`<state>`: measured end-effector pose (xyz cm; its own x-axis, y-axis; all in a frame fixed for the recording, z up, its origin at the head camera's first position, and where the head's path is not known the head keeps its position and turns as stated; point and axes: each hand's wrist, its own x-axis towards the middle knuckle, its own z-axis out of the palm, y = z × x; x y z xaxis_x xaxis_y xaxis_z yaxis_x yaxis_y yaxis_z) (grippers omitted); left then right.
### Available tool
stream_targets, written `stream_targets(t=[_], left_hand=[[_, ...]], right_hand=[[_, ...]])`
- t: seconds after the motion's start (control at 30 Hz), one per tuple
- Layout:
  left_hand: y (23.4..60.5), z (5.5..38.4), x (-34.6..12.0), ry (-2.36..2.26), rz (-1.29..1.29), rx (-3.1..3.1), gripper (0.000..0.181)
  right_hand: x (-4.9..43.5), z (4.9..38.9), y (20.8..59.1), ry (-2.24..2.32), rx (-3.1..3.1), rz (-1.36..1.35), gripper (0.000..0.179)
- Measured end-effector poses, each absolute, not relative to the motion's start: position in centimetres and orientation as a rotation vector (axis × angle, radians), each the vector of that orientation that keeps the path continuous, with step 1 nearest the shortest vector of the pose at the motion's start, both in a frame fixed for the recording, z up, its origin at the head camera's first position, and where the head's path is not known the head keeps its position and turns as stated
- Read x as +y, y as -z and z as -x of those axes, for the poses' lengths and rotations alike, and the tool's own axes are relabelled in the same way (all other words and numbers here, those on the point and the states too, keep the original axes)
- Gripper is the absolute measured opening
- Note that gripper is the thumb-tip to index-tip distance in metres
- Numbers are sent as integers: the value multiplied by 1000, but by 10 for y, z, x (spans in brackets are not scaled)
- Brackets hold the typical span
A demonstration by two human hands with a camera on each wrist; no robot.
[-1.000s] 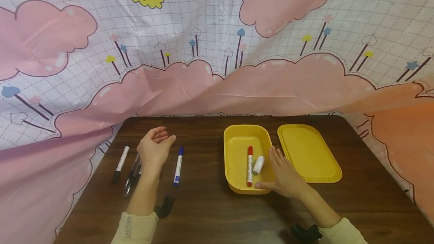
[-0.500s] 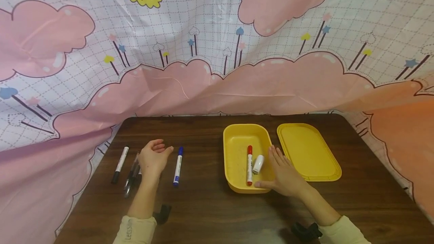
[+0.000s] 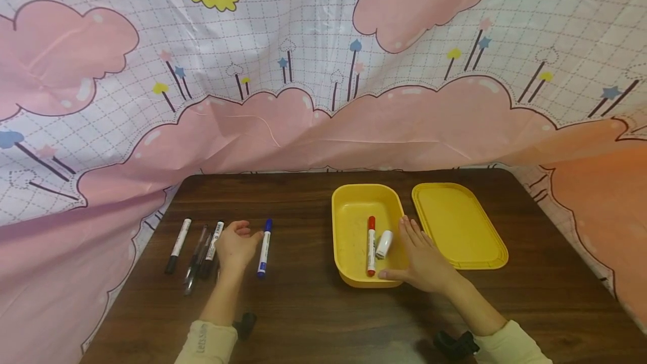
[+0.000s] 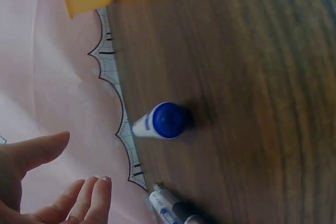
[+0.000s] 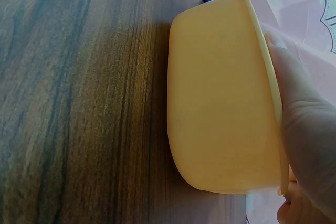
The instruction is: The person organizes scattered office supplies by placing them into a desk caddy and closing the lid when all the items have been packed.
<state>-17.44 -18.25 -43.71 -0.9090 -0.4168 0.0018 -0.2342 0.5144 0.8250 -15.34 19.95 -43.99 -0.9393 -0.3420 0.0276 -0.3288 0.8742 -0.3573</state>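
Note:
My left hand (image 3: 235,249) hovers just left of a white marker with blue ends (image 3: 265,248), thumb and fingers apart with nothing between them. In the left wrist view, that blue marker (image 4: 164,121) lies beyond the fingertips. My right hand (image 3: 428,263) lies along the right side of a yellow plastic box (image 3: 366,283), fingers straight and thumb over the near rim. The right wrist view shows the thumb (image 5: 291,77) at the rim of the box (image 5: 223,98). Inside the box are a red-ended marker (image 3: 371,246) and a short white rounded object (image 3: 384,244).
A yellow lid (image 3: 460,226) lies flat right of the box. At the left are a white marker with a black cap (image 3: 178,246), dark clear pens (image 3: 196,263) and another black-capped marker (image 3: 215,239) beside my left hand. A patterned cloth (image 3: 323,139) hangs behind the table.
My left hand has come down and nearer, up to the blue marker, uncovering the black-capped marker beside it. The right hand stays on the box.

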Motion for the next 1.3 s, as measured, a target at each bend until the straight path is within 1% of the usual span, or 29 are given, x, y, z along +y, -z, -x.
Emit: stream_targets(t=[0.23, 0.7, 1.1, 1.3], left_hand=[[444, 175, -179, 1345, -567, -2597, 54], [462, 174, -175, 1227, -511, -2694, 55], [468, 176, -175, 1053, -443, -2754, 49], [468, 178, -175, 953, -433, -2784, 43]], right_hand=[[199, 153, 440, 555, 3014, 543, 126], [199, 153, 438, 574, 3013, 540, 126], [199, 152, 441, 589, 3026, 548, 127], [199, 152, 440, 587, 3029, 565, 126]])
